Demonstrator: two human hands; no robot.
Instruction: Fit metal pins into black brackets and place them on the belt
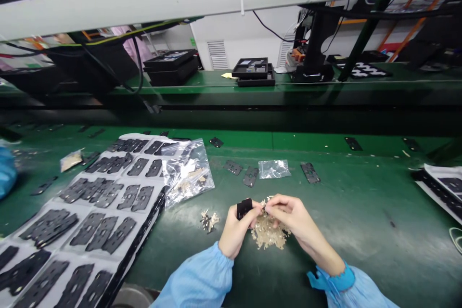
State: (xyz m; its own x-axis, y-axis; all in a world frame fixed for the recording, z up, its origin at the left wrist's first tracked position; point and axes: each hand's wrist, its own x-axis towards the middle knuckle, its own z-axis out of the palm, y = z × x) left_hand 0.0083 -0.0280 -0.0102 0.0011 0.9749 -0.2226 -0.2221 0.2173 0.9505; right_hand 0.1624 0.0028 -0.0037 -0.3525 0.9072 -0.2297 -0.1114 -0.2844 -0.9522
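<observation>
My left hand (233, 231) is closed around a flat black plate (244, 208), whose upper part sticks out above the fingers. Close beside it, my right hand (292, 214) has thumb and forefinger pinched together near the left fingertips. What sits in that pinch is too small to make out. Under and between both hands lies a heap of small beige pieces (270, 237). To the left of my left hand is a little pile of beige and black bits (209, 221).
A tray (108, 262) of black plates in white compartments stands at the left. A clear bag (189, 173) with small parts rests by its right edge. Several loose black plates (310, 173) and another clear bag (274, 169) lie beyond my hands. Another person's blue sleeve (5, 171) shows far left.
</observation>
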